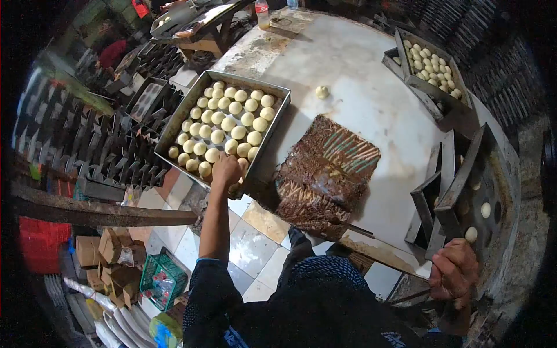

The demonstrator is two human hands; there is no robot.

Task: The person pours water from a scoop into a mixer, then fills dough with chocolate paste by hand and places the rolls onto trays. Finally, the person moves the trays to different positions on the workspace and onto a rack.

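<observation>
At the near edge of a square metal tray [282, 93] filled with pale round dough balls [217, 118], my left hand [227, 170] reaches down with its fingers closed on a dough ball, which the hand mostly hides. My right hand [455, 269] wraps around the near corner of a tilted metal tray [455, 197] at the right. Inside that tray lie a few dough balls [485, 210], one of them just above my fingers. On the table between my hands is a brown, crusted mat-like slab [328, 174] with streaked marks.
A lone dough lump [322, 92] sits on the pale table [360, 69]. Stacked trays [406, 81] with more dough balls stand at the far right. A bottle [262, 14] is at the back edge. Lower left are a green crate [164, 281], cardboard boxes [113, 249] and a beam [104, 209].
</observation>
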